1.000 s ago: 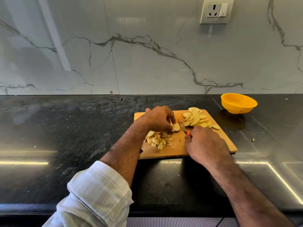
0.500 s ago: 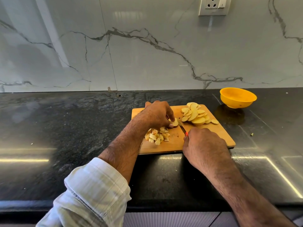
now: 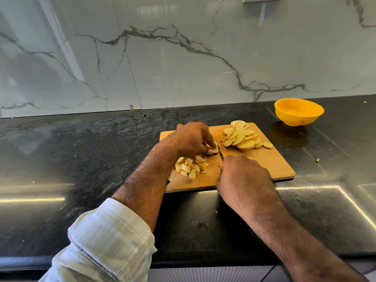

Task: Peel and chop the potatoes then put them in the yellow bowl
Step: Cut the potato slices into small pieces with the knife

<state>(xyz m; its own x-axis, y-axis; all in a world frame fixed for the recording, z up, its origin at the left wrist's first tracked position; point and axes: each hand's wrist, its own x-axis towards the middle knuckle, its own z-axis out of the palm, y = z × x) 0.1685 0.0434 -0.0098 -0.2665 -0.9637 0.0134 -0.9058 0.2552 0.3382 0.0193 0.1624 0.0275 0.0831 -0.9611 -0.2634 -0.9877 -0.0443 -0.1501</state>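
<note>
Two hands work over a wooden cutting board on the dark counter. Left hand curls its fingers down onto a small potato piece, pinning it to the board. Right hand is closed round a knife, whose blade stands just beside that piece. Chopped potato bits lie near the left wrist; potato slices are heaped at the board's far right. Beyond the board's right corner sits the yellow bowl, apart from it.
</note>
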